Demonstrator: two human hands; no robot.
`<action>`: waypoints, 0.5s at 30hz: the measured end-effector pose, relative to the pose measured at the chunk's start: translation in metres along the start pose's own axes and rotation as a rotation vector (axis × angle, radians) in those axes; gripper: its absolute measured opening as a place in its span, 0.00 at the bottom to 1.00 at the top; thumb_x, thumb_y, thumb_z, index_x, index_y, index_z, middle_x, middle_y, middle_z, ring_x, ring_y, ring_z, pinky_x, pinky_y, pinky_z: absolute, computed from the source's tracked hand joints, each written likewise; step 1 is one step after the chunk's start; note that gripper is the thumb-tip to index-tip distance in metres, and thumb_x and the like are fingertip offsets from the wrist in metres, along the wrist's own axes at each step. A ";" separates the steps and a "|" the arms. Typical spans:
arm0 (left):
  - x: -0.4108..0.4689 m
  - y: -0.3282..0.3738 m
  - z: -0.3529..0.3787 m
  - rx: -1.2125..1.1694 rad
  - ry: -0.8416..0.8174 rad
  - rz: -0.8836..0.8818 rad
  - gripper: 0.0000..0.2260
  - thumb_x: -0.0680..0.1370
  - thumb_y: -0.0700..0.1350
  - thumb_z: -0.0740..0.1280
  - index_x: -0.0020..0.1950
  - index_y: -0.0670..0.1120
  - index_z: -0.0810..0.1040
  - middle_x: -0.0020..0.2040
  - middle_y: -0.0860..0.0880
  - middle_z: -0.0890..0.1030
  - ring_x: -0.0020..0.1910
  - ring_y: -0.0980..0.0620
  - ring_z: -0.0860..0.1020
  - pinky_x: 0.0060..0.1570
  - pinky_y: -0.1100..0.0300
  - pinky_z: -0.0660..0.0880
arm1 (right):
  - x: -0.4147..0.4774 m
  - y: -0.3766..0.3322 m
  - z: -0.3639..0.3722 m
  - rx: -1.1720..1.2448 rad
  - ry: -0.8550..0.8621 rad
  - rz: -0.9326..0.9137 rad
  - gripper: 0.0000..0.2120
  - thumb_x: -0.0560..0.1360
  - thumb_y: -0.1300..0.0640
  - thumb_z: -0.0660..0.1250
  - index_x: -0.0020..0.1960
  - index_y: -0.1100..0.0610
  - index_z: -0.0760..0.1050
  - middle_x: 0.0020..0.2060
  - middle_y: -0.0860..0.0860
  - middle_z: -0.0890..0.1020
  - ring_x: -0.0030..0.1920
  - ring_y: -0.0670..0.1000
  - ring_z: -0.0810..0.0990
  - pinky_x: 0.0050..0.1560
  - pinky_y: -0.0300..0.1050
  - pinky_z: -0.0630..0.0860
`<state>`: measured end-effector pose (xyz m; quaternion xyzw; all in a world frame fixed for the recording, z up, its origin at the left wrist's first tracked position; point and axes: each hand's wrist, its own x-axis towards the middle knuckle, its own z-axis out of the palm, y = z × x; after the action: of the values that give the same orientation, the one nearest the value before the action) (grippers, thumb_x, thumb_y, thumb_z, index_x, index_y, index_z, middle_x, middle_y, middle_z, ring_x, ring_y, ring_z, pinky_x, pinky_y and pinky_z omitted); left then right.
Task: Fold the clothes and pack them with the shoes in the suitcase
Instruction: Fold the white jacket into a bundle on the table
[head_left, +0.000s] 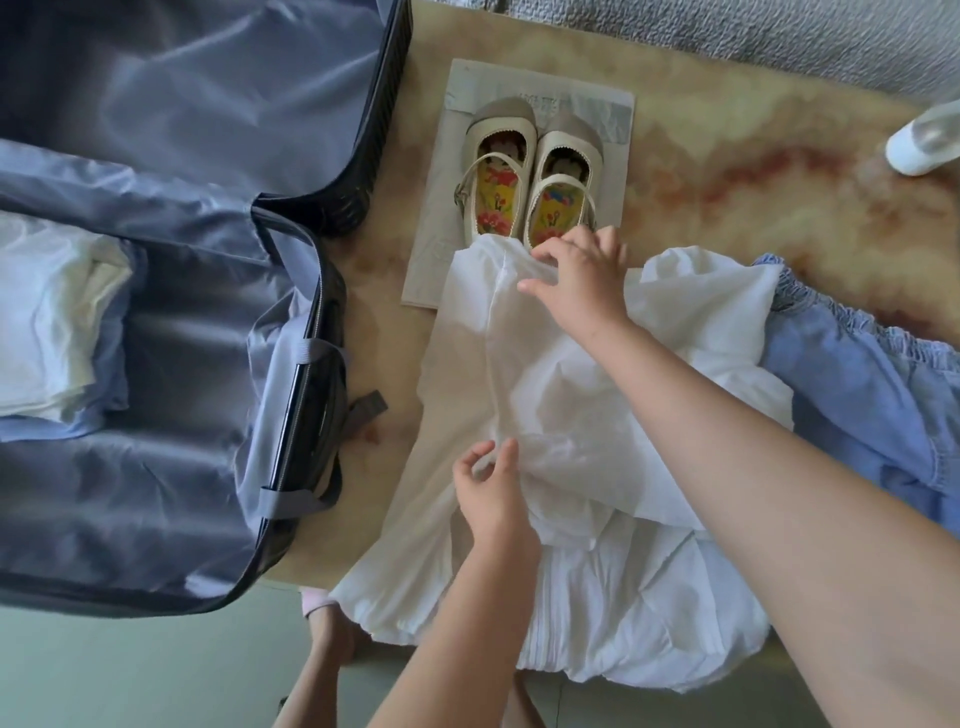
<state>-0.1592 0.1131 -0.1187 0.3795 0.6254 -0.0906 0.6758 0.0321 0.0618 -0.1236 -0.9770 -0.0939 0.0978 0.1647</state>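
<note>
A white garment lies spread on the marbled table, its gathered hem hanging over the front edge. My right hand rests on its far end with fingers bent over the cloth. My left hand pinches a fold near the garment's middle. A pair of cream strap shoes with colourful insoles stands on a sheet of paper just beyond the garment. The open suitcase with grey-blue lining lies at the left, with folded white clothes on a light blue piece inside.
A blue garment with an elastic waistband lies crumpled at the right of the table. A white bottle lies at the far right. A grey textured surface runs along the back. My feet and the greenish floor show below the table.
</note>
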 end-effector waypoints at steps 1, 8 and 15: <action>0.001 0.002 0.003 -0.041 0.023 0.023 0.09 0.75 0.40 0.70 0.44 0.52 0.73 0.48 0.47 0.77 0.47 0.47 0.76 0.58 0.51 0.73 | 0.002 -0.003 0.002 0.007 -0.010 0.007 0.17 0.73 0.44 0.69 0.58 0.51 0.78 0.58 0.49 0.74 0.61 0.55 0.64 0.57 0.45 0.56; -0.007 0.010 0.000 -0.107 0.135 0.167 0.10 0.75 0.39 0.69 0.42 0.56 0.77 0.50 0.42 0.76 0.53 0.43 0.77 0.58 0.49 0.75 | 0.006 -0.027 0.002 0.212 0.011 0.005 0.08 0.75 0.47 0.68 0.49 0.51 0.79 0.41 0.41 0.74 0.55 0.51 0.66 0.47 0.43 0.51; -0.010 0.026 -0.043 -0.208 0.310 0.303 0.10 0.77 0.36 0.66 0.43 0.51 0.78 0.46 0.49 0.79 0.48 0.52 0.78 0.50 0.60 0.75 | 0.028 -0.080 -0.003 0.441 0.048 -0.068 0.05 0.76 0.49 0.67 0.43 0.47 0.74 0.32 0.40 0.78 0.39 0.38 0.72 0.45 0.44 0.52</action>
<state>-0.1795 0.1547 -0.0965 0.4067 0.6636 0.1359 0.6129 0.0478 0.1415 -0.0983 -0.9156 -0.0990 0.0870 0.3799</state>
